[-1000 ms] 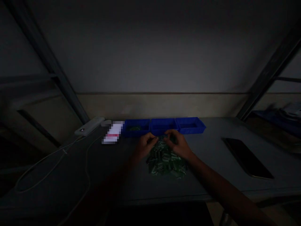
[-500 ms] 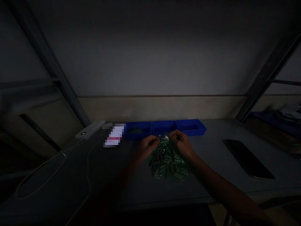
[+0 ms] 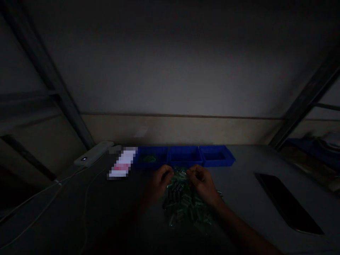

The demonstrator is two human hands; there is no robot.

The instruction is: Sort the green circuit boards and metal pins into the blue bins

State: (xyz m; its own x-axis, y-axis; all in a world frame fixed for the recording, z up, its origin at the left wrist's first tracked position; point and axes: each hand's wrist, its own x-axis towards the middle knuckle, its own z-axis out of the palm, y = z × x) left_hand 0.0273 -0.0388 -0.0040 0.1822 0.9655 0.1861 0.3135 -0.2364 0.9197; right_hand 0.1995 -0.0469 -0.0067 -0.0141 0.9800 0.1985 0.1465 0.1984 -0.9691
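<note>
We note a dim scene, with a greenish see-through bag (image 3: 186, 207) of small cylindrical pieces (image 3: 174, 195) lying on the table (image 3: 239, 193), lower centre of the frame. Our left hand (image 3: 161, 180) has thumb and fingers pinched on the bag's upper left edge; our right hand (image 3: 201, 182) pinches the upper right, though darkness blurs the exact contact. We judge that this paired grip spreads the top edge, while the table bears the weight below. Just beyond the hands, three blue trays (image 3: 190, 164) stand in a row, presumably to be within short reach; the leftmost contains something greenish we cannot identify. A lit phone (image 3: 123, 164), its screen pixelated, lies left of the trays near a white box (image 3: 92, 154), likely leaving the middle free. A dark flat device (image 3: 289, 203) lies at lower right, well apart from the bag.
</note>
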